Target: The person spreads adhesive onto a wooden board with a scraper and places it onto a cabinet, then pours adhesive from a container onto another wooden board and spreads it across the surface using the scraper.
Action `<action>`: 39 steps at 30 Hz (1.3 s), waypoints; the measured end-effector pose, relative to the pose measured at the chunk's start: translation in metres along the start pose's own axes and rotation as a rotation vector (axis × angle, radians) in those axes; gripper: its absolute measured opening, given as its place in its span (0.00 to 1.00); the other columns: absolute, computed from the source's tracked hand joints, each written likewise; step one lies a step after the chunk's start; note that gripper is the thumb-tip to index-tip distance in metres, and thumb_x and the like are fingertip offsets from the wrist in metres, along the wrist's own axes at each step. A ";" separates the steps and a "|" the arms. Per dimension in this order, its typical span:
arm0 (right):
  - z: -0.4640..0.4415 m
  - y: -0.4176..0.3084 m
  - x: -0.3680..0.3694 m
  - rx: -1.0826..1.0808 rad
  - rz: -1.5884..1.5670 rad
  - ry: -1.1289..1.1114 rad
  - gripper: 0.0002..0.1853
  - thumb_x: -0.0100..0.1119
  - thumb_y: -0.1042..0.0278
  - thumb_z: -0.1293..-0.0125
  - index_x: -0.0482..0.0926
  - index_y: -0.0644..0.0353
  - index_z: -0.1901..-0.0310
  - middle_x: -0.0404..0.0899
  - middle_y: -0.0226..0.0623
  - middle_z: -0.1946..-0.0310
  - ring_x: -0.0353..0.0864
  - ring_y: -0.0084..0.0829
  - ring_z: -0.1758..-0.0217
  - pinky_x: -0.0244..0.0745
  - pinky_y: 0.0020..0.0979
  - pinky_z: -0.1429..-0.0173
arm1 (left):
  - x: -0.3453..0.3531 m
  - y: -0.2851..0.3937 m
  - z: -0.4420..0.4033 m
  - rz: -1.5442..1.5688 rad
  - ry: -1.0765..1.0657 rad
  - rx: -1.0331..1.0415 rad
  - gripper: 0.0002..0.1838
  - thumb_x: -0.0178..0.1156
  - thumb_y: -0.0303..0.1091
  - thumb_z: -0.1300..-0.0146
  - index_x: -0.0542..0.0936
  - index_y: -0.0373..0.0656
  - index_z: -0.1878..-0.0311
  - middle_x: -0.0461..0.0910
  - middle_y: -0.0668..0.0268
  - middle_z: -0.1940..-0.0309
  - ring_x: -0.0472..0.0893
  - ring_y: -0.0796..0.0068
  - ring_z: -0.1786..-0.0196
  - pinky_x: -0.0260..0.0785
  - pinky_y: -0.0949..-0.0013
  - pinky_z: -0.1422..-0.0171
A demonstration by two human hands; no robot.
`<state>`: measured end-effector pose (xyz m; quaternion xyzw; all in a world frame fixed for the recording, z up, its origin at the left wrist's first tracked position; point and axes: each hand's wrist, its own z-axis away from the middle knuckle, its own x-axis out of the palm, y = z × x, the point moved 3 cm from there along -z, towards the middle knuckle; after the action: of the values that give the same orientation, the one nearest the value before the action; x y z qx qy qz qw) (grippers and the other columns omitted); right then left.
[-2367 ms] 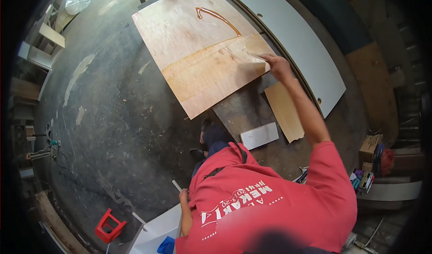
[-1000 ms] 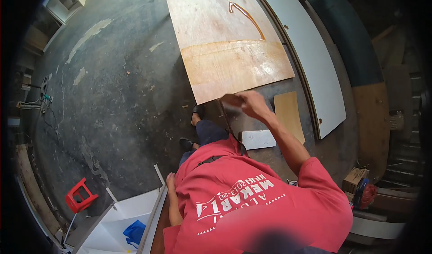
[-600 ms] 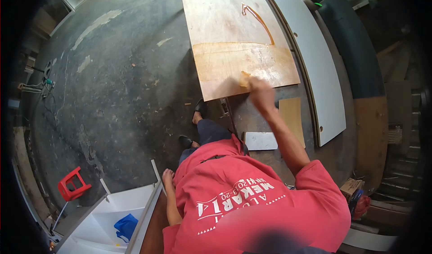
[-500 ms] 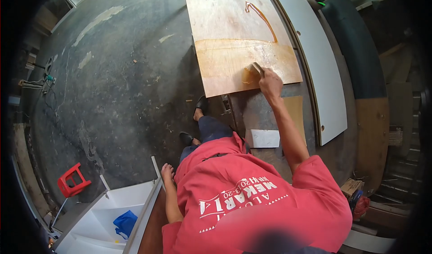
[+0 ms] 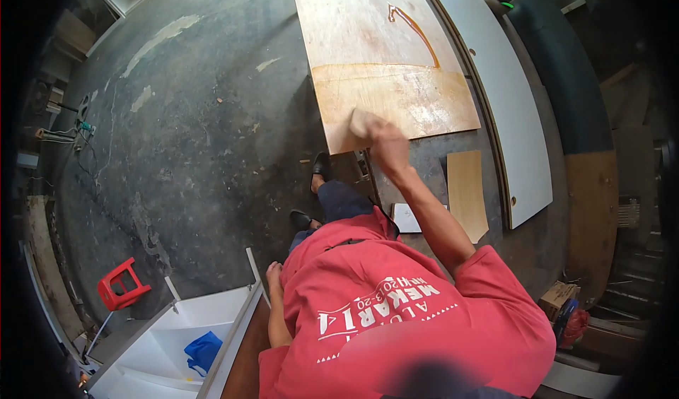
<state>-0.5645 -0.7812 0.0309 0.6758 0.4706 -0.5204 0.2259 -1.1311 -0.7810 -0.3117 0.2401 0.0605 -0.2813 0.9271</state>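
My right hand point(image 5: 387, 144) is closed on a flat spreader point(image 5: 363, 122), blurred by motion. The spreader lies against the lower left part of a plywood sheet point(image 5: 353, 38), near its front edge. Shiny amber glue coats the sheet's near part, and a thick trail of amber glue point(image 5: 422, 37) curves across the upper right. By my hip, beside the white cabinet point(image 5: 170, 328), hangs my left hand point(image 5: 274, 269). Its fingers look loose and hold nothing visible; the shirt hides part of the hand.
A long white panel point(image 5: 513, 116) lies right of the plywood. A wood-coloured strip point(image 5: 465, 194) and a white block point(image 5: 407, 219) lie below it. To the left, a red stool point(image 5: 124, 284) stands on the concrete floor point(image 5: 205, 151). A blue bag point(image 5: 203, 351) lies in the cabinet.
My right hand has swept the spreader left along the plywood's near edge. My left hand stays by my hip, and the view has shifted slightly.
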 end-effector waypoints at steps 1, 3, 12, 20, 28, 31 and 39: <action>0.009 -0.011 0.005 -0.081 0.007 -0.077 0.16 0.57 0.75 0.37 0.84 0.54 0.48 0.86 0.39 0.55 0.84 0.44 0.54 0.81 0.41 0.52 | 0.000 0.001 -0.001 0.004 0.002 0.005 0.29 0.60 0.36 0.33 0.71 0.48 0.28 0.83 0.67 0.49 0.83 0.67 0.49 0.73 0.64 0.57; 0.010 -0.016 -0.002 -0.153 -0.042 -0.148 0.15 0.57 0.75 0.38 0.83 0.54 0.50 0.85 0.40 0.57 0.85 0.43 0.56 0.81 0.42 0.54 | 0.002 0.000 -0.001 0.022 0.009 0.000 0.29 0.60 0.36 0.33 0.71 0.48 0.28 0.83 0.67 0.49 0.83 0.67 0.49 0.73 0.64 0.57; -0.029 -0.043 0.031 0.213 -0.026 -0.283 0.08 0.56 0.72 0.38 0.83 0.62 0.61 0.84 0.51 0.64 0.87 0.49 0.61 0.83 0.47 0.57 | 0.005 0.023 -0.002 0.025 0.007 0.000 0.30 0.60 0.36 0.33 0.71 0.48 0.28 0.83 0.67 0.48 0.83 0.67 0.48 0.72 0.65 0.57; -0.049 -0.082 -0.002 0.133 -0.325 -0.178 0.13 0.56 0.73 0.34 0.84 0.60 0.51 0.86 0.49 0.57 0.86 0.50 0.55 0.80 0.46 0.50 | 0.007 0.066 -0.011 0.158 0.011 0.008 0.30 0.60 0.36 0.33 0.71 0.47 0.28 0.83 0.65 0.47 0.83 0.66 0.47 0.72 0.64 0.55; 0.000 -0.040 -0.026 -0.182 -0.121 -0.261 0.19 0.57 0.75 0.40 0.84 0.56 0.46 0.86 0.37 0.50 0.84 0.41 0.54 0.79 0.40 0.49 | 0.003 0.030 0.013 0.259 0.062 -0.068 0.30 0.60 0.35 0.33 0.70 0.45 0.27 0.82 0.57 0.45 0.82 0.63 0.42 0.76 0.58 0.44; -0.025 -0.017 -0.014 -0.056 -0.071 -0.063 0.18 0.58 0.74 0.40 0.85 0.52 0.48 0.86 0.37 0.50 0.83 0.42 0.55 0.76 0.40 0.49 | 0.000 0.007 0.021 0.118 0.019 -0.050 0.26 0.59 0.35 0.32 0.73 0.45 0.31 0.82 0.59 0.49 0.82 0.66 0.46 0.75 0.61 0.47; 0.037 -0.042 -0.022 0.117 -0.526 -0.569 0.21 0.60 0.79 0.44 0.87 0.49 0.49 0.87 0.39 0.53 0.85 0.47 0.51 0.78 0.44 0.47 | 0.006 0.038 0.006 -0.042 0.006 0.113 0.18 0.59 0.36 0.31 0.79 0.43 0.40 0.82 0.65 0.57 0.80 0.75 0.56 0.71 0.70 0.56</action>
<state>-0.6189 -0.8001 0.0454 0.3727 0.5157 -0.7531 0.1675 -1.1058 -0.7592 -0.2924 0.2919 0.0524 -0.3027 0.9058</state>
